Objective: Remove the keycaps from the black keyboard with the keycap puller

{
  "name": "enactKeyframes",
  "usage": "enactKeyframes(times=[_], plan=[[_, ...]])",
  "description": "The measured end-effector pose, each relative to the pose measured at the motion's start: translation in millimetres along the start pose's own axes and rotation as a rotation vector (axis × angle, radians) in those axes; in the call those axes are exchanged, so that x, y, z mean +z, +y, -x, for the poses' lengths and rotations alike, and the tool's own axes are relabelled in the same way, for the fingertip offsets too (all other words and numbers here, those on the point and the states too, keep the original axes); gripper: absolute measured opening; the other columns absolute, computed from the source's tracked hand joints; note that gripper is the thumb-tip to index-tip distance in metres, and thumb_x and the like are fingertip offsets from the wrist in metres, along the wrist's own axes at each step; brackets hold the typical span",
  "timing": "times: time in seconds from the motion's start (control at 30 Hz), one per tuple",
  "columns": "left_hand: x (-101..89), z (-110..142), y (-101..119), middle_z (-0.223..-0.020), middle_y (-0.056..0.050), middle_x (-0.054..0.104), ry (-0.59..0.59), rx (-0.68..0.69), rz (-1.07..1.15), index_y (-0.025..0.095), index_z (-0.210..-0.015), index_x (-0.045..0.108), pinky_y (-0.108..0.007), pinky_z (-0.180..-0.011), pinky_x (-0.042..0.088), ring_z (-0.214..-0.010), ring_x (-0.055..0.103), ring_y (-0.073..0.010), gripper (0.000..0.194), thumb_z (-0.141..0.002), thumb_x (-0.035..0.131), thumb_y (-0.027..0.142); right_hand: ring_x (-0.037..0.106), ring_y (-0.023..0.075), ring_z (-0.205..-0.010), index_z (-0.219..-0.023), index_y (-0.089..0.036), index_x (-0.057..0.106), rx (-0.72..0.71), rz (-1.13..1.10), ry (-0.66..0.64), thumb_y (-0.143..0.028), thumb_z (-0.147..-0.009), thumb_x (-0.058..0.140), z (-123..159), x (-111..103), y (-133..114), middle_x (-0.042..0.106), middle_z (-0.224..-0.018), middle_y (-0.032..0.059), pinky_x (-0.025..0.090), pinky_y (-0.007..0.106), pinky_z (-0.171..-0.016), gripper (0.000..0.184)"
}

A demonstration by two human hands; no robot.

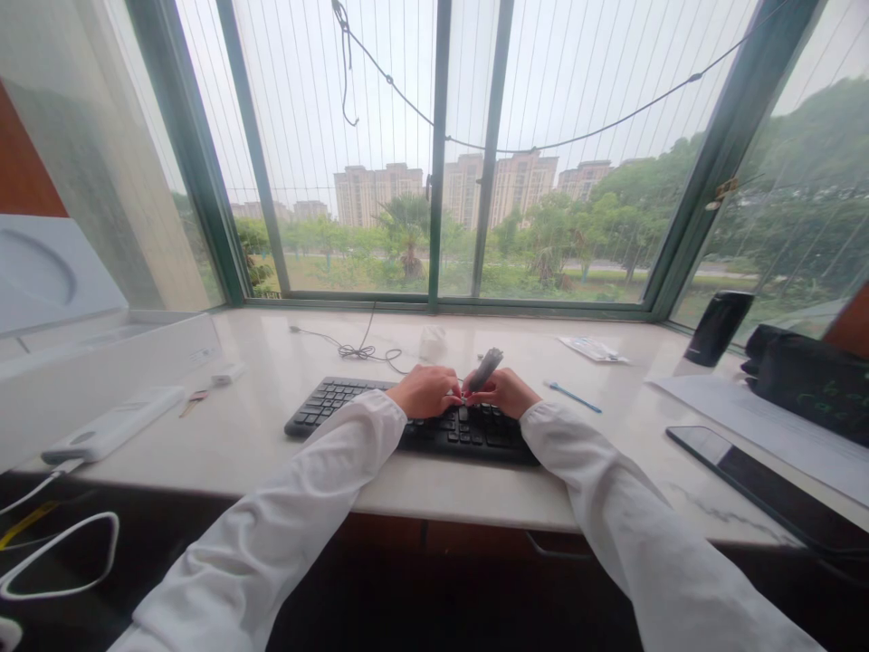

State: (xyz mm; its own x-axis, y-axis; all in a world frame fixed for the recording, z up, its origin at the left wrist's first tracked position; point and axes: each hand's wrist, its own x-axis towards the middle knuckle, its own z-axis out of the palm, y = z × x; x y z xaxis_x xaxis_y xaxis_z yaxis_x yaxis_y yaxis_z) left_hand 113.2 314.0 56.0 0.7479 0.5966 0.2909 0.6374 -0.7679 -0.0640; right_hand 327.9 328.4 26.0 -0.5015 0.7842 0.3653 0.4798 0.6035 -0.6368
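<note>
A black keyboard (468, 442) lies on the pale desktop, angled slightly, with both my hands over its middle and upper right part. My right hand (506, 393) is closed around a small brush (484, 369), whose dark grey bristles point up and away from the keys. Fingertips of my left hand (426, 392) are pinched together just above the keys, meeting those of my right hand. Something small may be between the fingertips, but it is too small to make out. The hands cover part of the upper key rows.
A thin cable (359, 350) lies behind the keyboard. To the right are a blue stick (575, 397), a packet (593, 350), a phone (747, 475), paper (767, 421) and a black bottle (718, 328). At left sit a white power strip (115, 424), a key (194, 403) and a white box (163, 353).
</note>
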Motion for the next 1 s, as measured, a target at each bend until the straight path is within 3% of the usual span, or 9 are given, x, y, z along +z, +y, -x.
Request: enactKeyframes(times=[0.2,0.67,0.83,1.0], plan=[[2.6,0,-2,-0.102,-0.001,0.067,0.015,0.008,0.017,0.028,-0.095,0.071,-0.025,-0.070,0.046,-0.090,0.064,-0.0181,0.019,-0.087,0.055,0.035,0.060,0.0156,-0.065,-0.090,-0.016,0.068,0.011,-0.093,0.001,-0.050,-0.071,0.071,0,4,2,0.068,-0.073,0.0022,0.048,0.026,-0.063,0.039],[6.1,2,-4,-0.106,0.000,0.066,0.050,-0.001,-0.040,0.028,-0.102,0.066,-0.024,-0.064,0.044,-0.089,0.065,-0.0184,0.021,-0.089,0.051,0.037,0.055,0.0150,-0.066,-0.080,-0.017,0.071,-0.085,0.027,0.096,-0.052,-0.074,0.069,-1,9,-8,0.063,-0.073,0.0022,0.045,0.027,-0.065,0.035],[6.4,1,-5,-0.105,0.001,0.067,0.029,-0.009,-0.012,0.029,-0.100,0.066,-0.024,-0.067,0.045,-0.090,0.065,-0.0178,0.021,-0.090,0.051,0.039,0.061,0.0175,-0.071,-0.083,-0.015,0.070,0.010,-0.228,0.062,-0.054,-0.069,0.071,-2,13,-4,0.067,-0.076,0.0032,0.048,0.028,-0.068,0.041],[5.3,0,-5,-0.107,0.003,0.067,0.032,-0.033,0.026,0.030,-0.097,0.068,-0.025,-0.069,0.045,-0.093,0.065,-0.0184,0.021,-0.088,0.054,0.043,0.057,0.0140,-0.057,-0.095,-0.019,0.062,0.081,-0.125,0.156,-0.050,-0.067,0.075,-2,12,0,0.061,-0.063,-0.0026,0.046,0.026,-0.057,0.044]])
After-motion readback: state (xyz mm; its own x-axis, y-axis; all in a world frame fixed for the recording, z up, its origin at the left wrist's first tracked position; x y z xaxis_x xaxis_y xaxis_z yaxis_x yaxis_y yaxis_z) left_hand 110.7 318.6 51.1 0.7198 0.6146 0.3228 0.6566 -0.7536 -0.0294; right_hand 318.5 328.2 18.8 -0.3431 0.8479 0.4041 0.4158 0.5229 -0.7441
